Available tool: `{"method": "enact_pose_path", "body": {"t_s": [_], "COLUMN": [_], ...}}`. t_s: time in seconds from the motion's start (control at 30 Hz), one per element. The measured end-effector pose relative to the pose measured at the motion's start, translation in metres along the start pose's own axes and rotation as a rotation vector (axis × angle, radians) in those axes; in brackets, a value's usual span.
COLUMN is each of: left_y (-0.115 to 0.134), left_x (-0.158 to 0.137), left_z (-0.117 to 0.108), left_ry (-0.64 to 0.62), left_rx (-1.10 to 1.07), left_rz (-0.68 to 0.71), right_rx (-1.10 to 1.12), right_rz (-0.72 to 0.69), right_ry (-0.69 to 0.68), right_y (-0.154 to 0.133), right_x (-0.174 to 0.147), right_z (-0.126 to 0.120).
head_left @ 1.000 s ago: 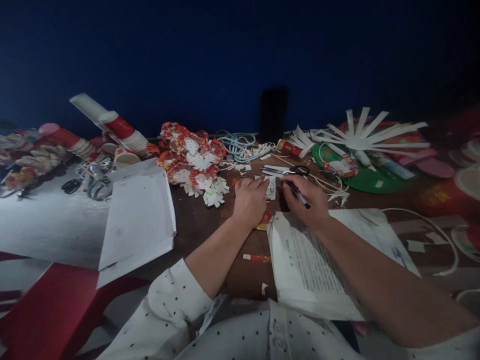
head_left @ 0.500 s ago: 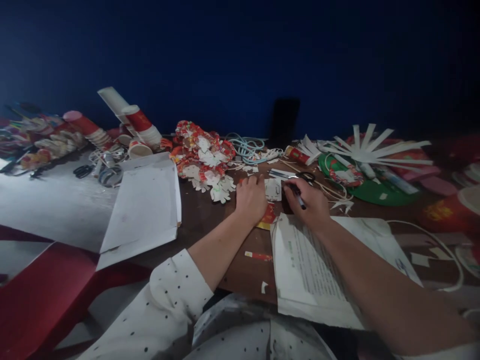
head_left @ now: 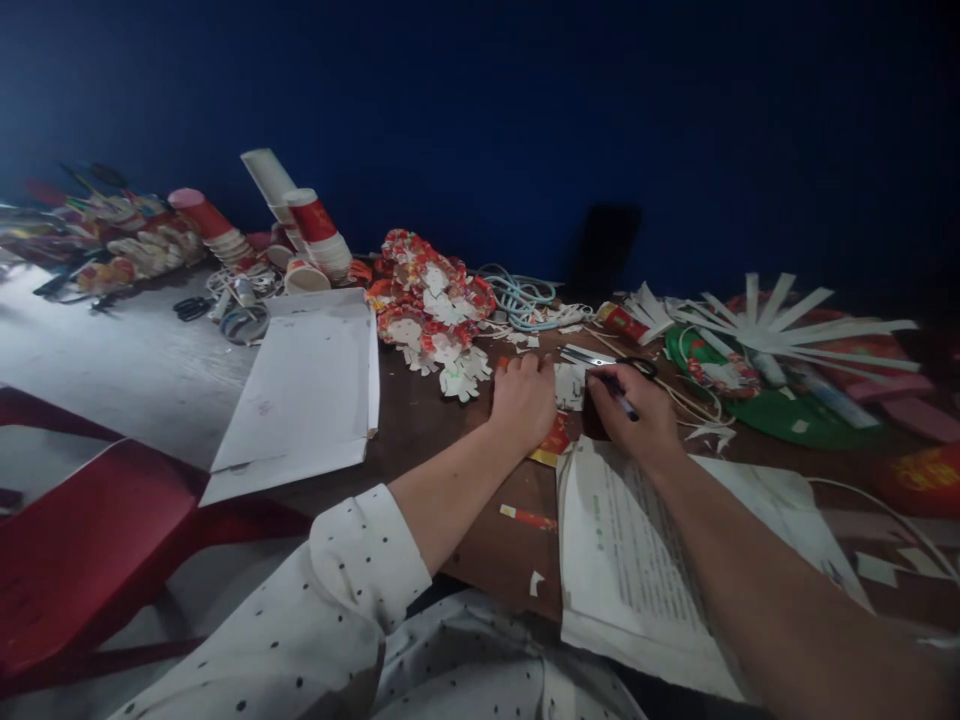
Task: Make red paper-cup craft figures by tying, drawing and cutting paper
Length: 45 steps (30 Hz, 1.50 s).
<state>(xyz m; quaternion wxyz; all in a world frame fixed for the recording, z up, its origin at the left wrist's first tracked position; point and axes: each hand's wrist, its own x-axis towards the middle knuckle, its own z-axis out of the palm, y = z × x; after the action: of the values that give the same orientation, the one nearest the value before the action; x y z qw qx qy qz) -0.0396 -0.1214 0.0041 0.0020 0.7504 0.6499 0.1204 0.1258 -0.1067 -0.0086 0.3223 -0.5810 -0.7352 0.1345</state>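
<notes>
My left hand (head_left: 523,402) is on the brown table, fingers bent and pressed down at the left edge of a small white paper piece (head_left: 568,386) with dark pen lines on it. My right hand (head_left: 643,415) grips a dark pen (head_left: 624,401) at the right side of that piece. Scissors (head_left: 596,358) with black handles lie just beyond, partly behind my right hand. A red and yellow paper piece (head_left: 550,442) shows beneath my left hand. Below my right forearm lies a printed white paper bag or sheet (head_left: 622,540), partly covered by the arm.
Left of my hands lie a white flat box (head_left: 300,390) and a heap of red and white paper cutouts (head_left: 431,300). Paper cups (head_left: 319,230) stand behind. At right are a green disc (head_left: 806,420) and a fringed white paper cup (head_left: 772,330). A red chair (head_left: 97,550) stands at left.
The view has turned a little to the left, so everything appears shifted to the right. Both hands stay at the small white piece, and the pen is still in my right hand.
</notes>
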Motion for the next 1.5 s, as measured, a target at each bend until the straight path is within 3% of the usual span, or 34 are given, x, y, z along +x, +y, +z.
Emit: {"method": "enact_pose_path", "body": {"t_s": [0.2,0.33,0.6,0.87,1.1,1.2,1.33,1.5], "left_y": [0.002,0.002,-0.005,-0.008,-0.013,-0.013,-0.013,-0.013], "left_x": [-0.003,-0.005,0.002,0.009,0.011,0.012,0.013,0.014], "left_z": [0.000,0.000,0.007,0.011,0.009,0.010,0.012,0.012], "left_ry": [-0.014,-0.006,0.067,0.104,0.139,0.165,0.214,0.225], "left_rx": [-0.039,-0.075,-0.304,-0.611,-0.673,-0.691,-0.731,-0.777], "left_rz": [0.003,0.012,-0.053,-0.151,-0.189,-0.192,-0.193,-0.222], "right_rx": [0.001,-0.010,0.369,0.476,0.458,0.422,0.427,0.429], "right_rz": [0.021,0.108,0.356,0.289,0.398,0.387,0.383,0.361], "right_ry": [-0.014,-0.032,-0.004,-0.036,0.268,0.329,0.310,0.261], "right_y": [0.001,-0.002,-0.009,-0.006,-0.001,0.010,0.015,0.002], "right_x": [-0.001,0.003,0.008,0.000,0.005,0.007,0.006,0.003], "right_z": [0.006,0.009,0.003,0.003,-0.002,-0.003,-0.002,-0.007]}}
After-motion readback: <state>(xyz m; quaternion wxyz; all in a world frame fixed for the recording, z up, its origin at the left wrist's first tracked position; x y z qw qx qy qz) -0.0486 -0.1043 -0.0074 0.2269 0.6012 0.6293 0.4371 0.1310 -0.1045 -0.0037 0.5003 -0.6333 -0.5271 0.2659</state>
